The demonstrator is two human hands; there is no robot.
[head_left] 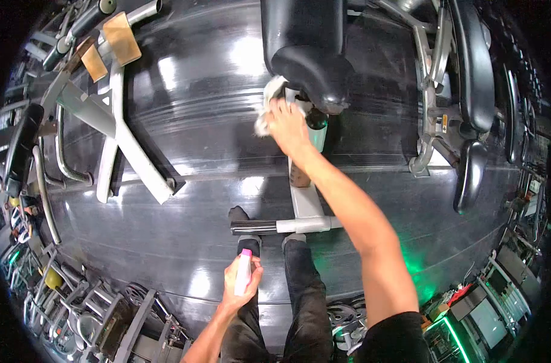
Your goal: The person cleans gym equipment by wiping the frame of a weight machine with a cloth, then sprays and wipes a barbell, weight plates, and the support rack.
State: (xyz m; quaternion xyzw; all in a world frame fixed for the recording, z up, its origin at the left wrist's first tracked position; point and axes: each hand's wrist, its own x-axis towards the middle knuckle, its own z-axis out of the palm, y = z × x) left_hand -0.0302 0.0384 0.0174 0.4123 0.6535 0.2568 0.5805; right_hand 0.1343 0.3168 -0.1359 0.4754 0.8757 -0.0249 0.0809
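My right hand (286, 124) is closed on a white cloth (264, 124), beside the metal frame just under the front end of a black padded bench (304, 36). A round black knob (316, 118) sits right of the hand. Low in the view, my left hand (241, 279) is wrapped round a white bottle (243, 275) with a pink cap, held upright in front of my legs. The bench's pale post runs down to a grey crossbar (303, 225) with a black end, near my feet.
A grey frame (130, 145) with wooden pads stands on the left. Black padded equipment (474, 66) stands on the right. Weight plates and machines (139, 296) line the lower left, and a green-lit case (448, 339) is at the lower right. The floor is dark and glossy.
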